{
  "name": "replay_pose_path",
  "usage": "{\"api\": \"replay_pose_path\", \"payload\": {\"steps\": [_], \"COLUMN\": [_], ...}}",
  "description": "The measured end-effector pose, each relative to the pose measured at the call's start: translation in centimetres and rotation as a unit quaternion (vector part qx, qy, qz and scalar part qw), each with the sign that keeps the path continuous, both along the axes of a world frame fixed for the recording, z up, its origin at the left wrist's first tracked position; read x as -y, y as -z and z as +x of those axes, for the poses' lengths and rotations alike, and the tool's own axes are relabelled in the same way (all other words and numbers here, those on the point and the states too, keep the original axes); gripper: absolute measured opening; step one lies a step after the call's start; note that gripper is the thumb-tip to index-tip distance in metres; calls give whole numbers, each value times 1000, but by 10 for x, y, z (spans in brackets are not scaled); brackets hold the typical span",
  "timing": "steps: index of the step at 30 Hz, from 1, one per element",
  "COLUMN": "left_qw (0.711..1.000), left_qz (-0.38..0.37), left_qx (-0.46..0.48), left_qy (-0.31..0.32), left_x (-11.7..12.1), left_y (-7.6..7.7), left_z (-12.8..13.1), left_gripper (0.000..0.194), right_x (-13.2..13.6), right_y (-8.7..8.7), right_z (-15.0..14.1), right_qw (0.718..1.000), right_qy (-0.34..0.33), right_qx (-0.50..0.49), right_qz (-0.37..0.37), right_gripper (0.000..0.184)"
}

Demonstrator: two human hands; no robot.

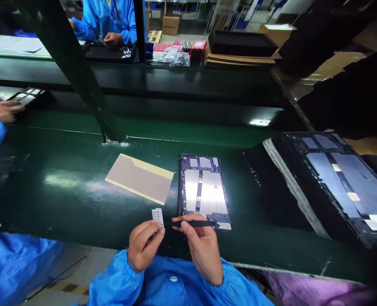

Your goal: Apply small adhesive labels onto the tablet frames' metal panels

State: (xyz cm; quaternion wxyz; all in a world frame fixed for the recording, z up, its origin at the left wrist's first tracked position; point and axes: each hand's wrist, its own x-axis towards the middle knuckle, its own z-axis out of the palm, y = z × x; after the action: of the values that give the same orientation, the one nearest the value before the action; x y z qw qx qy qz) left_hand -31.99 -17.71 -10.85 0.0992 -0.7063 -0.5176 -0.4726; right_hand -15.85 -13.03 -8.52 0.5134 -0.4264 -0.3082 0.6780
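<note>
Pinched in my left hand [144,245] is a small white sheet of grey stickers [157,215], held upright near the table's front edge. My right hand [204,246] grips dark tweezers [197,223], whose tip points left toward the sheet. Just beyond my right hand lies an open tablet housing [204,187] with silvery panels, its lower part partly covered by my fingers. A grey-brown sheet with yellow edges [140,179] rests flat on the green table, left of the housing and beyond my left hand.
At right, several similar housings [347,182] lie on black foam [274,191]. A slanted green post [80,80] rises from the table. A co-worker's hand [4,111] touches a device at far left; another person [108,25] sits across. Black trays [244,42] stand at the back.
</note>
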Motion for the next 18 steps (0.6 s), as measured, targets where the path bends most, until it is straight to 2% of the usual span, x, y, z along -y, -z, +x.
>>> {"api": "replay_pose_path", "payload": {"steps": [8,18], "left_qw": [1000,1000], "left_qz": [-9,-5], "left_qx": [-4,-12], "left_qy": [-1,-3], "left_x": [2,0], "left_y": [4,2], "left_z": [0,0], "left_gripper": [29,32], "right_x": [0,0], "right_y": [1,-1], "right_z": [0,0], "right_qw": [1000,1000], "right_qy": [-2,1], "right_qx": [-6,2], "right_qz": [13,16], "right_gripper": [12,12]}}
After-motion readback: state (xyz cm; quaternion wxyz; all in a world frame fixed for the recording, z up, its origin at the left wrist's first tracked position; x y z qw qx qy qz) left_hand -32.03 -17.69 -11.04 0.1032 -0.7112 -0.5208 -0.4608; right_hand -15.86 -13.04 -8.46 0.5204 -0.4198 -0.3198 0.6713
